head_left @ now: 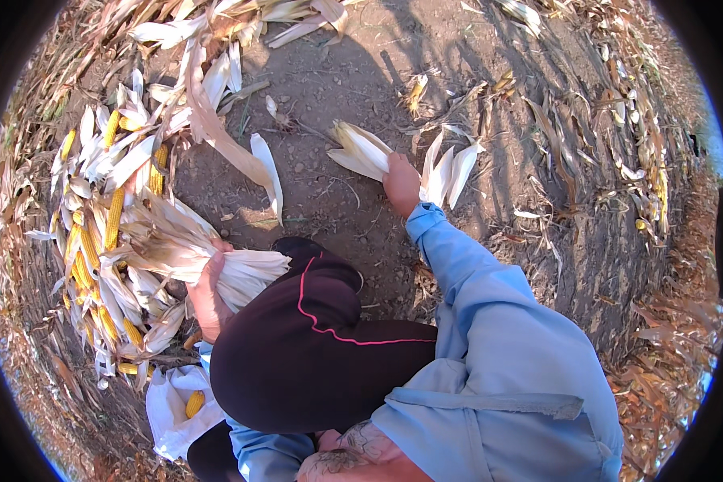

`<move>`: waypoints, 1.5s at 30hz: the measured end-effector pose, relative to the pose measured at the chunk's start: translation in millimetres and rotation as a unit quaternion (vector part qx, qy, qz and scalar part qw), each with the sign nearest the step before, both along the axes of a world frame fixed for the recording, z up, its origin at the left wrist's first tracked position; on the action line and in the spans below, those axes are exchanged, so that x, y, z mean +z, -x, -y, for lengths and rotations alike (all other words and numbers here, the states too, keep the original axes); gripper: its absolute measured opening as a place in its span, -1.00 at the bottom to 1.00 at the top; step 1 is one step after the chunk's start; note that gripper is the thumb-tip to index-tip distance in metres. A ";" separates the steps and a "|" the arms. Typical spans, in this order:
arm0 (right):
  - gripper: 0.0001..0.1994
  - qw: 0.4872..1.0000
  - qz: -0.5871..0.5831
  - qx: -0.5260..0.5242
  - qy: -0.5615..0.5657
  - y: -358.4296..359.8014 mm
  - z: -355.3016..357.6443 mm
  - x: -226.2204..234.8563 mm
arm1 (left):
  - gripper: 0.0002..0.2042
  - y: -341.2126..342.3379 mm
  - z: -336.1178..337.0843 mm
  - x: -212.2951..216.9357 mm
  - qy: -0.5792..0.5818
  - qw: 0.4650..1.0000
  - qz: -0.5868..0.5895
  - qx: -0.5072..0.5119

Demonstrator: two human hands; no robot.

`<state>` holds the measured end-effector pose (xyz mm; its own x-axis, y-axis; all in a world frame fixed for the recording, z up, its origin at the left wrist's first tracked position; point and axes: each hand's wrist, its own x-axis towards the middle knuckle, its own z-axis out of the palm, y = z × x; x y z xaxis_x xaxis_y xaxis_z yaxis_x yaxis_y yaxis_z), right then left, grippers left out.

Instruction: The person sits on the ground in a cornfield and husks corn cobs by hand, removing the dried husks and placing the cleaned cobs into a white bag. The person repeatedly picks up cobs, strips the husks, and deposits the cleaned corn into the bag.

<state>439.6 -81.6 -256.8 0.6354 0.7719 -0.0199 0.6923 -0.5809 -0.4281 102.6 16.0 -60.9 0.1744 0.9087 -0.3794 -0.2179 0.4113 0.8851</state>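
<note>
Husks (165, 241) fill the curled fingers of the left hand (207, 299), yellow cobs (114, 218) lying left of them; fingers of the right hand (402, 185) close round a pale husk (363, 153).

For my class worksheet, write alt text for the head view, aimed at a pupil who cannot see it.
A person's left hand grips a bundle of dry cream corn husks while the right hand holds pale, pointed husks over brown soil. Long yellow corn cobs lie at left among loose husks, near a white sack.
</note>
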 end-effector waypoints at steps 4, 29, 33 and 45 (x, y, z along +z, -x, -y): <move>-0.73 1.000 -0.021 -0.017 -0.001 -31.1 -8.6 -21.6 | -0.65 -1.2 -1.0 1.1 -0.008 1.000 -0.004 -0.007; -0.44 0.953 -0.013 0.057 0.298 -42.8 -26.2 -21.0 | -0.60 18.8 -6.1 -25.6 -0.034 0.998 0.060 -0.010; -0.56 0.966 -0.014 0.076 0.247 -34.5 -16.8 -29.7 | -0.70 19.2 -4.2 -26.4 -0.041 0.999 0.030 -0.021; -0.73 0.993 -0.114 -0.019 -0.015 -35.1 3.9 -22.5 | -0.57 19.2 -4.0 -23.7 -0.016 0.998 0.065 -0.008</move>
